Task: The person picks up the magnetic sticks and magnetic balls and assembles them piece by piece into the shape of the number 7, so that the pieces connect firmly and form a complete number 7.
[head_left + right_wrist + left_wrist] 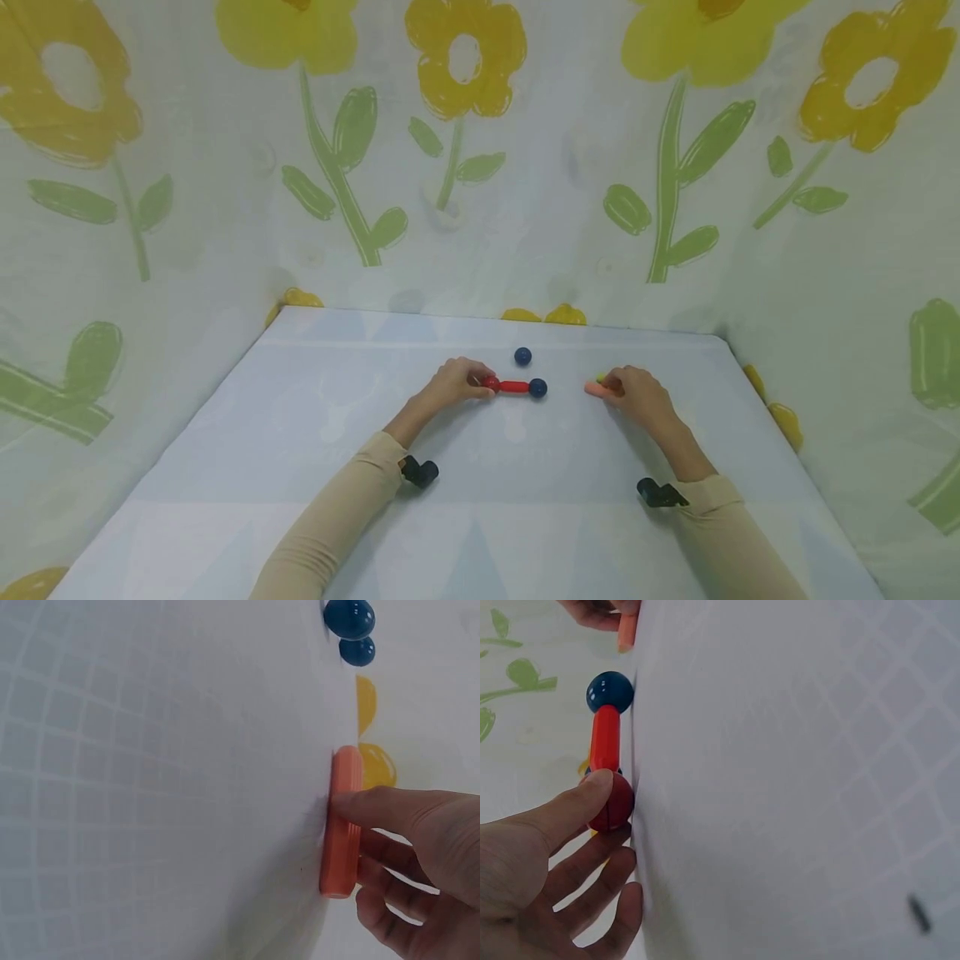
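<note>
On the tabletop my left hand (456, 384) pinches a red ball (616, 808) between thumb and fingers. A short red rod (605, 739) joins that ball to a dark blue ball (610, 693), making one straight piece that lies on the table. My right hand (639, 398) pinches an orange rod (343, 851), thumb on its near side and fingers behind it. In the head view a bit of something yellow-green (602, 377) shows beside the orange rod (595, 389), mostly hidden by the right hand. A second dark blue ball (522, 357) lies behind the red rod, touched by neither hand.
The white table (480, 467) ends at a back edge, where a flower-printed cloth (525, 208) hangs; more of it hangs at both sides. Each sleeve cuff carries a small black camera, one at the left wrist (420, 472) and one at the right (660, 493).
</note>
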`<state>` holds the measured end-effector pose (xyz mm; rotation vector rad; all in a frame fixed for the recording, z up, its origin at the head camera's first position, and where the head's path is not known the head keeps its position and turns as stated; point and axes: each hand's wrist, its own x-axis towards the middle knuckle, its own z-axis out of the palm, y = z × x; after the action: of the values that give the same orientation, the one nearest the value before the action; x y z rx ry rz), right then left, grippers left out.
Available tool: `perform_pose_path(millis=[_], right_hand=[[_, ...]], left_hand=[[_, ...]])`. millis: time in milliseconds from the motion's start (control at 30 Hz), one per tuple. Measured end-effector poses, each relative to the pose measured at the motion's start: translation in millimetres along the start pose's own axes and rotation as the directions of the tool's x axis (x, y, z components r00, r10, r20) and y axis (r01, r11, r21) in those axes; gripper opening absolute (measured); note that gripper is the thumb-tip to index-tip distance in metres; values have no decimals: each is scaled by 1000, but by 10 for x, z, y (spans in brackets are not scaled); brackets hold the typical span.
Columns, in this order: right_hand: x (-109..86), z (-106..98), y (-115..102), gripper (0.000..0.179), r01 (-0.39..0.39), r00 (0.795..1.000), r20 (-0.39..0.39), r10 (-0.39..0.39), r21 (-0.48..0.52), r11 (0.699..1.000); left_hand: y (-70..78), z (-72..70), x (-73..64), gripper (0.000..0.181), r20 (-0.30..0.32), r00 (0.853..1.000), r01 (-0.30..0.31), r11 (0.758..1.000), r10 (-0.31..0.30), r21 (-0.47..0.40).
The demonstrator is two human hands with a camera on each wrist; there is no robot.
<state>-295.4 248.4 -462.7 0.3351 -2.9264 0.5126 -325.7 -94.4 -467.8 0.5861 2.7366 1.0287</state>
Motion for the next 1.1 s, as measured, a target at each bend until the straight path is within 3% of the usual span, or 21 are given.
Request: perform_pose_path(millis=[333,667,1100], right_hand=[[-2,-8,-4,20,28,999,-26,-28,-11,1000],[-20,-43,-71,17,11,1000,17,-11,31,999],[-57,24,-159,20,47,997,54,-50,61,997]], left_hand=[[31,-49,3,37,-6,1000,-6,1000,6,-7],[14,-38,13,37,-6,1000,-19,1000,19,-9],[8,-7,-8,38,0,1000,-4,1000,4,-17]])
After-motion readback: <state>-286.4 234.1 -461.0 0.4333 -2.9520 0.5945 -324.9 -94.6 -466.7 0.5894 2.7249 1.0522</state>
